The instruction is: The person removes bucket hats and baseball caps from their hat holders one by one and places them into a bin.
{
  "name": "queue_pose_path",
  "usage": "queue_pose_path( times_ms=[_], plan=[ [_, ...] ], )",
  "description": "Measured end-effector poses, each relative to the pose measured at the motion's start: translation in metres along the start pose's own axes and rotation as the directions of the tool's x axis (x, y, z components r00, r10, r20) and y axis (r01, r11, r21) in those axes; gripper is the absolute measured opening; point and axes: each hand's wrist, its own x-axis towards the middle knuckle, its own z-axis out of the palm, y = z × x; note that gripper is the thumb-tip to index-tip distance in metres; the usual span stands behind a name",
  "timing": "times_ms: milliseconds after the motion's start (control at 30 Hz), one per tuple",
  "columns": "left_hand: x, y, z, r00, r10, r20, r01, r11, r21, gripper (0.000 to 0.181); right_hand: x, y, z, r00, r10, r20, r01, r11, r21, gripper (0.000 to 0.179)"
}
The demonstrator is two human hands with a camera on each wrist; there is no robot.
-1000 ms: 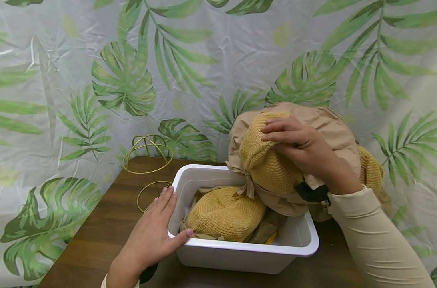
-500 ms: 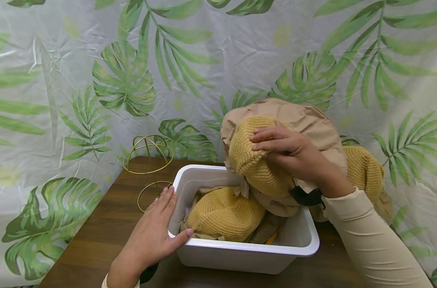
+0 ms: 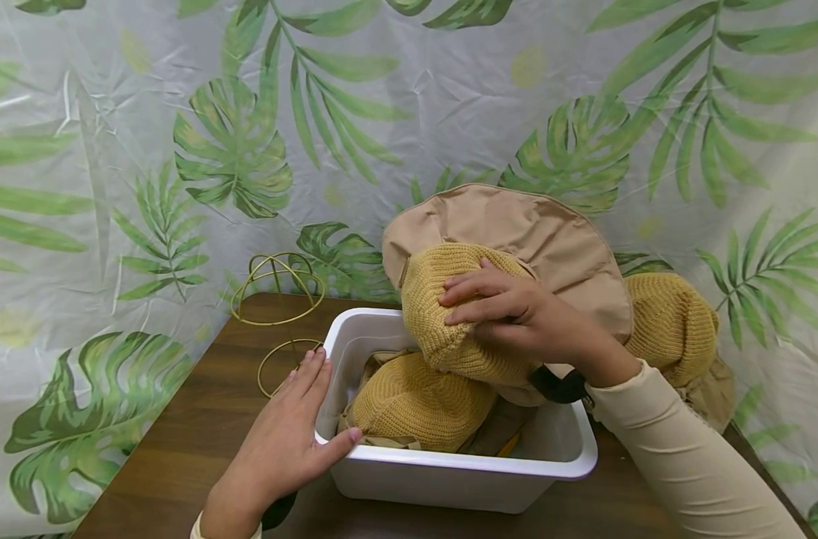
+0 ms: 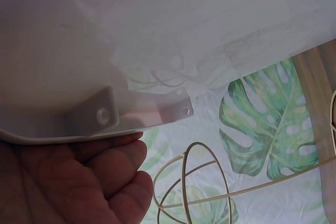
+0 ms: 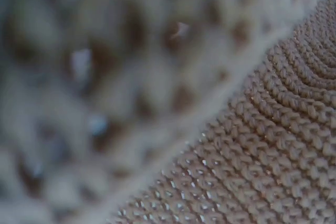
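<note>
My right hand [image 3: 523, 318] grips the yellow knitted crown of a sun hat [image 3: 425, 307] with a wide beige brim, over the back right of a white plastic bin [image 3: 442, 479]. Knit fabric of that hat [image 5: 262, 150] fills the right wrist view. Inside the bin lies another yellow knit hat [image 3: 415, 404] with beige cloth around it, partly overlapped by the held one. My left hand [image 3: 281, 442] rests along the bin's left rim, fingers extended, thumb at the front corner. From the left wrist, its fingers [image 4: 118, 163] show right at the ribbed underside of the rim.
A further yellow knit hat [image 3: 678, 322] with beige cloth sits at the right, behind my right forearm. On the back left of the brown wooden table [image 3: 173, 427] stands a gold wire stand [image 3: 277, 299]. A leaf-patterned sheet [image 3: 355, 112] hangs behind.
My right hand has moved left and down with the sun hat, bringing it further over the bin and its crown close above the hat inside. The left hand stays put.
</note>
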Motion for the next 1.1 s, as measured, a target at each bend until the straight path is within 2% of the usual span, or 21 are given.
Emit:
queue_pose_path(
  times_ms=[333, 433, 600, 667, 833, 1100],
  plan=[
    [0.001, -0.001, 0.002, 1.0, 0.0, -0.005, 0.0, 1.0, 0.001, 0.088, 0.0, 0.009, 0.035, 0.988, 0.015, 0.156, -0.02, 0.999, 0.032, 0.034],
    [0.001, -0.001, 0.001, 1.0, -0.007, 0.006, 0.007, 1.0, -0.002, 0.089, 0.0, 0.012, 0.049, 0.973, 0.037, 0.226, -0.048, 0.998, 0.044, 0.03],
    [0.001, -0.001, 0.002, 1.0, -0.005, 0.007, 0.006, 1.0, -0.006, 0.089, -0.001, 0.014, 0.066, 0.941, 0.075, 0.331, -0.071, 0.997, -0.024, 0.026],
    [0.001, -0.001, 0.002, 1.0, 0.002, 0.0, -0.002, 1.0, -0.003, 0.088, -0.001, 0.013, 0.069, 0.936, 0.072, 0.345, -0.058, 0.997, -0.051, 0.027],
    [0.001, -0.002, 0.003, 1.0, 0.011, -0.011, -0.011, 1.0, -0.001, 0.088, -0.001, 0.008, 0.066, 0.944, 0.053, 0.326, -0.026, 0.996, -0.087, 0.029],
    [0.001, -0.003, 0.003, 1.0, 0.013, -0.01, -0.013, 1.0, -0.007, 0.087, 0.001, -0.006, 0.061, 0.953, -0.038, 0.302, 0.101, 0.976, -0.194, 0.032]
  ],
)
